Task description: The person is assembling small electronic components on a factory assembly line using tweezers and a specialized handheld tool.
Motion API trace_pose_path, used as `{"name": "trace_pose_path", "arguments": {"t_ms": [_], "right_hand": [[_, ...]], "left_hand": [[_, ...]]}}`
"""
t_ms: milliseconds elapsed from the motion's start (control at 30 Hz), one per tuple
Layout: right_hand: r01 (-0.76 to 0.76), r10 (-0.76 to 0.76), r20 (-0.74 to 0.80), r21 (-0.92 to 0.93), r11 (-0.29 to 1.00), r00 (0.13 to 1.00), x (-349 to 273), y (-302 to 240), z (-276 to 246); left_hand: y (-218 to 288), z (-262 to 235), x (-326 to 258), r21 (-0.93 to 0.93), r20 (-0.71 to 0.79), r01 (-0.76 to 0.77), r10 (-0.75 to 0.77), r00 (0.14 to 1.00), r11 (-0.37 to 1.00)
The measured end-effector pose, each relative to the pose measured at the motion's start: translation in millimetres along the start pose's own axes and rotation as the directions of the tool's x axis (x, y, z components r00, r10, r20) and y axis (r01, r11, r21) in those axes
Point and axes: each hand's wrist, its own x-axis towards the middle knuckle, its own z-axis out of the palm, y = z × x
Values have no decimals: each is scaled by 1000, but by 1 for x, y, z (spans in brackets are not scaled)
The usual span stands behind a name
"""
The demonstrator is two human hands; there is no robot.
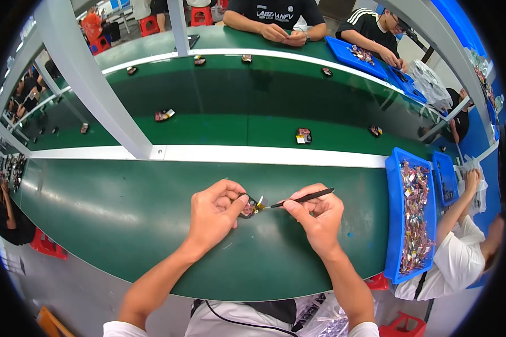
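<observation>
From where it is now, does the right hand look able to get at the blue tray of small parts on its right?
Probably yes: the blue tray lies just right of the right hand with bare green table between, though that hand holds black tweezers.

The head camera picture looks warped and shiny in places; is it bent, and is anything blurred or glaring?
Head view: fisheye bending curves the white rail and leaves the corners black; overhead light puts pale glare on the green bench top; the left hand, right hand, small black part and tweezers look sharp, while people near the rim are small and soft.
</observation>
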Motion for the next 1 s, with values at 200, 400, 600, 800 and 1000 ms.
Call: {"name": "trace_pose_path", "arguments": {"t_ms": [200,400,600,800,1000], "right_hand": [[149,-133,86,-218,965,987,-8,6,-1],[192,-171,86,-423,886,981,-12,2,-4],[186,-169,78,-432,883,983,-12,0,-13],[102,-82,77,-312,944,994,-13,-3,-23],[19,-4,80,-191,981,997,-13,-3,-32]], "left_hand": [[-2,13,-7,52,-13,-27,28,1000,998],[-2,23,-11,49,-22,-68,69,997,997],[3,31,-15,43,-31,-38,40,999,998],[5,43,-18,12,-20,-52,52,998,999],[5,49,-19,7,-14,-61,61,998,998]]}}
